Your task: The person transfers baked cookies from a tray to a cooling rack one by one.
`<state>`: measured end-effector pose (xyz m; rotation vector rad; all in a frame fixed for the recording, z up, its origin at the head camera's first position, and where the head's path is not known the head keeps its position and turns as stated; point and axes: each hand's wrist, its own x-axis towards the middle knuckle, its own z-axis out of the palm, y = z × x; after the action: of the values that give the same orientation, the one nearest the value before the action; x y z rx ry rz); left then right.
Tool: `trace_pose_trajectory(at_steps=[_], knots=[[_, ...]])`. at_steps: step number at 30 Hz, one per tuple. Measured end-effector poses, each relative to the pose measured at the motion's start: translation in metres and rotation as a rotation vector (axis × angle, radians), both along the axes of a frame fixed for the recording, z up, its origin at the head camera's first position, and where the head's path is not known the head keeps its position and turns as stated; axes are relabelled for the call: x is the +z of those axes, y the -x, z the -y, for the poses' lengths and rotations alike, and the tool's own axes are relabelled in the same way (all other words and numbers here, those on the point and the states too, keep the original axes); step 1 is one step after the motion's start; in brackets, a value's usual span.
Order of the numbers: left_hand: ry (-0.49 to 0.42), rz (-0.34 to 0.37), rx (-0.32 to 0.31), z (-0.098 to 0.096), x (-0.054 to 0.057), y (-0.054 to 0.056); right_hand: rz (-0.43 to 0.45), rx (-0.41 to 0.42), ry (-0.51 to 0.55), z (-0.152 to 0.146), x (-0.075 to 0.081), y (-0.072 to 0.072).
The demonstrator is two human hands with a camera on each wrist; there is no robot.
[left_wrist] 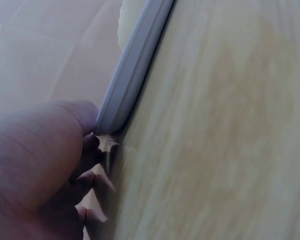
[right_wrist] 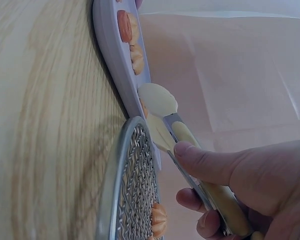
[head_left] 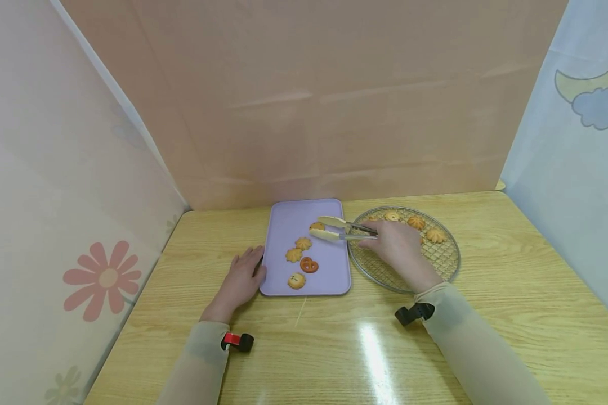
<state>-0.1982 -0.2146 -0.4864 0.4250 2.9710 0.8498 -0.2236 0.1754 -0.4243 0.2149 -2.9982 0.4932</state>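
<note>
My right hand (head_left: pixel 397 244) grips a pair of metal tongs (right_wrist: pixel 182 137) with cream tips, thumb on one arm and fingers on the other. The tips reach over the right side of a lilac tray (head_left: pixel 304 214), beside a round golden cookie (head_left: pixel 316 226). Whether they squeeze it I cannot tell. Nearer the front of the tray lie two flower-shaped cookies (head_left: pixel 294 255), a brown pretzel (head_left: pixel 309 265) and a round cookie with a pale centre (head_left: pixel 296 280). Against the tray's left edge rests my left hand (head_left: pixel 239 284), its thumb touching the rim in the left wrist view.
A round wire-mesh rack (head_left: pixel 380 270) with a metal rim stands right of the tray, holding several cookies (head_left: pixel 436 235) toward its back; my right hand hides part of it. The wooden table (head_left: pixel 314 349) ends at a draped pinkish backdrop (head_left: pixel 304 112), with patterned cloths at both sides.
</note>
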Motion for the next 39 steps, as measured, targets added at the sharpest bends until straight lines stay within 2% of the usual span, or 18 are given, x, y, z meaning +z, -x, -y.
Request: trace_pose_trajectory(at_steps=[4,8,14,17,20,25,34,39], knots=[[0.013,0.009,0.003,0.000,0.000,0.001,-0.003,0.001,-0.001,0.000,0.000,0.000],[-0.013,-0.015,0.003,0.001,-0.004,0.002,-0.022,0.005,-0.005,0.000,-0.001,-0.001],[-0.056,-0.032,-0.007,0.008,-0.022,0.010,-0.019,0.010,-0.011,0.000,0.000,-0.001],[-0.080,-0.068,-0.016,0.012,-0.032,0.014,-0.015,0.010,-0.017,0.000,0.000,-0.002],[-0.090,-0.094,-0.024,0.013,-0.036,0.015,-0.021,0.006,-0.022,0.001,0.000,-0.002],[-0.075,-0.093,-0.028,0.011,-0.030,0.011,-0.043,-0.001,-0.022,0.002,0.002,-0.004],[-0.014,-0.027,-0.001,0.000,-0.001,0.000,-0.066,-0.015,-0.006,0.001,0.007,-0.005],[0.015,-0.026,0.003,-0.001,0.001,-0.001,-0.087,-0.017,0.024,-0.003,0.012,-0.008]])
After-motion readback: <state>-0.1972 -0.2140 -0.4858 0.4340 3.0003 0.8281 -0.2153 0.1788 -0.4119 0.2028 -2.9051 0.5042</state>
